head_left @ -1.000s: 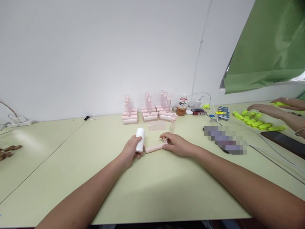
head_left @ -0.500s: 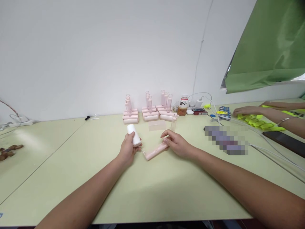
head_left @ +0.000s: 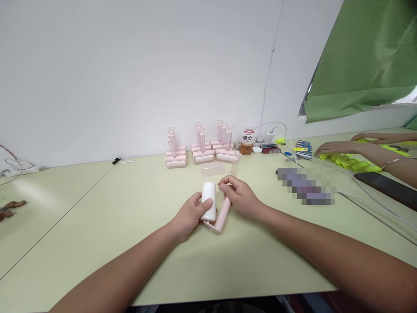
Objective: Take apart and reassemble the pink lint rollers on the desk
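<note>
Left hand [head_left: 190, 216] grips a white roll [head_left: 209, 206], right hand [head_left: 239, 196] pinches a pink handle [head_left: 223, 214] — whether they're joined is probably hidden. Pale green table [head_left: 97, 204], white wall [head_left: 130, 65].

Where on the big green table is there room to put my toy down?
The table lies bare left of the left hand, up to the seam, and in front of both arms. It is crowded at the back by the pink rollers and bottle, and on the right among cables, yellow pieces and another person's hands.
</note>
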Demonstrator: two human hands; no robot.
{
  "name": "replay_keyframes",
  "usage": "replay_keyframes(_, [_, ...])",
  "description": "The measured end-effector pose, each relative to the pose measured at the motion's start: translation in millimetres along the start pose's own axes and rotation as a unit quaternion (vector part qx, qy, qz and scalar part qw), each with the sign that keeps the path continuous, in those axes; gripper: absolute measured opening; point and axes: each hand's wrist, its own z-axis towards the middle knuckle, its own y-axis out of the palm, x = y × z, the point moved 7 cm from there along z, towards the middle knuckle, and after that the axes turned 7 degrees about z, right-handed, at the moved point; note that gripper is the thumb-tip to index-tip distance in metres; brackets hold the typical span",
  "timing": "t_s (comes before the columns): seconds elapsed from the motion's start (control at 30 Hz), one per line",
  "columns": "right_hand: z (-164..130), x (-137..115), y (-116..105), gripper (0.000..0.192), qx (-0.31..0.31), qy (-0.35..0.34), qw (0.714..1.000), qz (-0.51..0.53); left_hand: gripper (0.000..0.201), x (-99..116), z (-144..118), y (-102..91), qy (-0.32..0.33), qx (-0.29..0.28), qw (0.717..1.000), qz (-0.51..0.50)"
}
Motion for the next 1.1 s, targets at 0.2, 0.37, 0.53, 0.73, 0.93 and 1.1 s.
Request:
replay_keyframes(0.2, [-6,-16,-3,0.021,0.038,-0.068,0.993,-0.09,0.055,1,1,1.3,0.016,-0.026,0.999,0.029])
replay_keyframes(0.37, [-7,-14,-4,0.022,0.049,-0.066,0.995,-0.06,0.049,0,-4,6.3,0.015,-0.062,0.993,0.102])
replay_keyframes(0.53, [-6,-18,-5,0.023,0.017,-0.07,0.996,0.046,0.056,8,-11,11.1,0.062,-0.096,0.983,0.146])
replay_keyframes(0.73, [0,-15,-3,0.036,-0.048,-0.011,0.989,0.142,0.05,38,-12,-3.5,0.177,-0.018,0.931,0.318])
replay_keyframes(0.93, [-4,0,14,0.042,-0.167,0.131,0.965,0.155,0.047,51,-15,-7.6,0.246,-0.004,0.862,0.444])
replay_keyframes(1.1, [-7,4,16,0.043,-0.175,0.146,0.95,0.212,0.048,46,-13,-8.9,0.239,-0.007,0.825,0.511])
